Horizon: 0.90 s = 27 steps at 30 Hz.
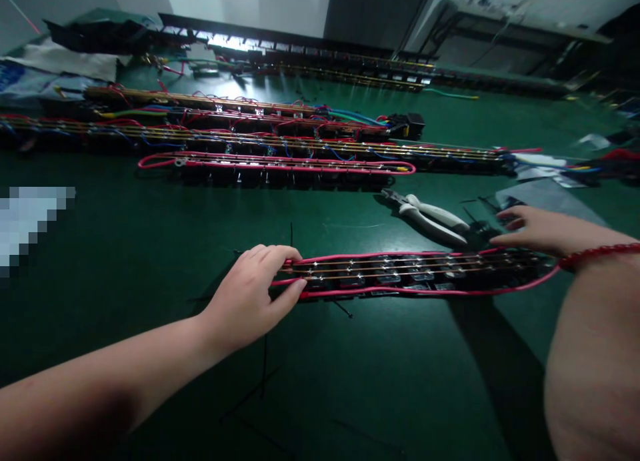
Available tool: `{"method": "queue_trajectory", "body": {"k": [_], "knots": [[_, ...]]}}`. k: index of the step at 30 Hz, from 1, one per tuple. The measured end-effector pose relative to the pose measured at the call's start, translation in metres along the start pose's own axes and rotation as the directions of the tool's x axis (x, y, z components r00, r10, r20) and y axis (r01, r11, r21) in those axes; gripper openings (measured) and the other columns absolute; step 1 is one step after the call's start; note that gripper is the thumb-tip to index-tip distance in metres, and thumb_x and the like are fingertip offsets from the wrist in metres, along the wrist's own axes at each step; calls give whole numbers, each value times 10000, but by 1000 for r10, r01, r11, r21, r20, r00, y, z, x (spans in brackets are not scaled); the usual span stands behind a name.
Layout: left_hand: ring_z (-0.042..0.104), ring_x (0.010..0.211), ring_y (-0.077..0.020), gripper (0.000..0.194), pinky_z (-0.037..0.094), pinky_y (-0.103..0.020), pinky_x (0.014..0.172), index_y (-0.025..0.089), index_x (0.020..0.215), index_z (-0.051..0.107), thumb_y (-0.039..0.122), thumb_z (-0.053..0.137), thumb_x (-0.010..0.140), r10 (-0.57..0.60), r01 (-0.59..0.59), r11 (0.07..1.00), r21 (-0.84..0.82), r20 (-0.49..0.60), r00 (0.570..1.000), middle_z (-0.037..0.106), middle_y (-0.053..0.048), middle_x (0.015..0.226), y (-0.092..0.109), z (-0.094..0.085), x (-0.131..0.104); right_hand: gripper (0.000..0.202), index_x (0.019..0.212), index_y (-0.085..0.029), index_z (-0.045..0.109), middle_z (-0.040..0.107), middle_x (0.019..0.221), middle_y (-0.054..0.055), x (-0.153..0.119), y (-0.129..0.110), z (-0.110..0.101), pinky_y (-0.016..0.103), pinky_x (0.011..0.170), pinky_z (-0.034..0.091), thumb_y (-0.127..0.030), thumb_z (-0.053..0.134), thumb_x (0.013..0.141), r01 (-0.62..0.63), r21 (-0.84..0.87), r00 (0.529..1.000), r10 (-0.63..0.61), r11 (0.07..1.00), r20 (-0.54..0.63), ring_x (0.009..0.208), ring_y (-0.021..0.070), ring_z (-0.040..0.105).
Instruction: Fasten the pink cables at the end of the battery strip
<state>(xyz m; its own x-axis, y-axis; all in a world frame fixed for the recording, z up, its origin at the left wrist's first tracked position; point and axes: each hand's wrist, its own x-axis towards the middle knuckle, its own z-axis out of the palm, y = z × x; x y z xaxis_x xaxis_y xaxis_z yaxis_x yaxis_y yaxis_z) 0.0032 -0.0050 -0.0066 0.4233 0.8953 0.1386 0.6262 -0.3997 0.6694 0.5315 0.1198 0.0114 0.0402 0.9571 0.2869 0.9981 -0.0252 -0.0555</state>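
Note:
Across the green table lies a long black strip assembly [385, 274] with bare copper-coloured rods and a red wire [425, 292] looped along both sides. My left hand [255, 281] is closed over its left end, thumb at the near side and fingers at the far side. Beyond its right end is my right hand [530, 227], thumb and fingers apart. Its fingertips are close to a small dark bundle of what look like cable ties [483, 232]; whether they touch it is unclear. Pliers with white handles [430, 217] lie just left of that bundle.
A shorter assembly with a red wire loop [280, 163] lies farther back, before longer wired strips [320, 143]. Loose black ties [263, 367] are scattered on the near tabletop [400, 381]. Clear plastic [545, 197] lies at the right, cloth and bags [60, 67] at the back left.

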Motion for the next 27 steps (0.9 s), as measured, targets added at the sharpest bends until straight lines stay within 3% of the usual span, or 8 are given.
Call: {"method": "queue_trajectory", "body": {"k": [3, 9, 14, 20, 23, 25, 27], "knots": [[612, 896, -202, 203, 533, -388, 776, 213, 1112, 568, 297, 550, 928, -1, 1, 1000, -8, -1, 1000, 662, -41, 994, 0, 0, 0, 301, 1161, -169, 611, 629, 1160, 77, -1, 8, 17, 370, 820, 561, -391, 548, 967, -97, -50, 958, 107, 994, 268, 987, 191, 637], [614, 914, -203, 209, 537, -407, 798, 210, 1121, 564, 300, 546, 932, -18, 19, 1000, -19, 20, 1000, 662, -43, 1018, 1, -1, 0, 328, 1204, -170, 602, 606, 1224, 82, 3, 18, 27, 412, 882, 542, -394, 512, 982, -179, -129, 847, 220, 975, 484, 1071, 225, 617], [622, 921, -204, 218, 546, -405, 789, 213, 1128, 565, 317, 543, 937, -22, 23, 999, -30, 28, 999, 661, -48, 1024, -1, -1, -1, 294, 1177, -197, 623, 611, 1222, 61, 9, 12, 25, 384, 893, 535, -387, 501, 987, -180, -134, 807, 225, 974, 547, 1091, 227, 610], [615, 935, -206, 221, 540, -401, 800, 215, 1124, 571, 315, 552, 928, -25, 25, 999, -25, 15, 1000, 658, -43, 1032, -1, 0, -1, 336, 1163, -178, 638, 612, 1213, 54, 10, -15, 16, 380, 885, 534, -396, 431, 1011, -176, -182, 783, 250, 967, 570, 1111, 247, 604], [606, 946, -207, 219, 532, -412, 824, 216, 1120, 572, 319, 546, 928, -46, 47, 998, -30, 27, 999, 651, -42, 1038, -1, 0, -1, 340, 1184, -154, 623, 609, 1219, 68, 3, -34, 1, 398, 869, 541, -391, 461, 1001, -146, -222, 772, 251, 964, 584, 1095, 251, 609], [600, 952, -207, 222, 525, -417, 838, 217, 1119, 571, 323, 550, 925, -65, 67, 997, -41, 35, 997, 646, -40, 1039, -2, 0, 0, 339, 1214, -165, 594, 603, 1237, 91, -2, -48, -14, 410, 869, 548, -373, 582, 947, -122, -246, 775, 247, 962, 582, 1056, 219, 619], [594, 955, -205, 221, 518, -418, 848, 218, 1114, 573, 326, 556, 921, -74, 76, 996, -56, 41, 996, 644, -36, 1039, -2, 0, 0, 319, 1182, -155, 605, 623, 1191, 90, -7, -62, -31, 405, 859, 548, -370, 582, 947, -111, -259, 805, 240, 959, 543, 1016, 203, 628]]}}
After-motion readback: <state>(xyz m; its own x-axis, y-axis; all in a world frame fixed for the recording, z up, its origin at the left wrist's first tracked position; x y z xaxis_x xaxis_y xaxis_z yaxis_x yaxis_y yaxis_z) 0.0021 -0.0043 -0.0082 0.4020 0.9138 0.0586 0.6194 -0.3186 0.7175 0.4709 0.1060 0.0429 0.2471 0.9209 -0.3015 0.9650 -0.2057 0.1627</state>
